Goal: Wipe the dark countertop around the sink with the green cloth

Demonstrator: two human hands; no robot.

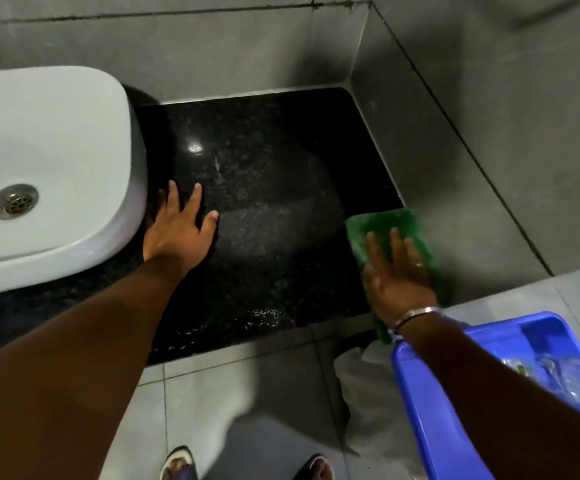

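Dark countertop (264,209): black speckled stone, glossy, with a small bright light reflection beyond the left fingertips and scattered water droplets along its near edge. It sits in a corner of grey tiled walls (472,116); the tile joints show as dark lines.

Sink (49,168): white vessel basin with rounded corners, standing on the counter, touching or just beside the outer edge of the left hand. Metal drain (13,201) in its bowl.

Left hand (177,230): laid palm down on the stone, fingers spread and extended, gripping nothing.

Green cloth (402,233): lying flat at the counter's right edge, against the side wall, its far part showing beyond the right fingertips, its near part trailing past the wrist.

Right hand (397,275): flat on the cloth, fingers extended and pressing down, not curled around it. A ring on one finger; a metal bangle (416,315) at the wrist.

Blue plastic tub (447,410): under the right forearm, holding clear plastic whose form is blurred.

Floor (212,393): pale grey tiles, with two sandalled feet at the bottom edge.
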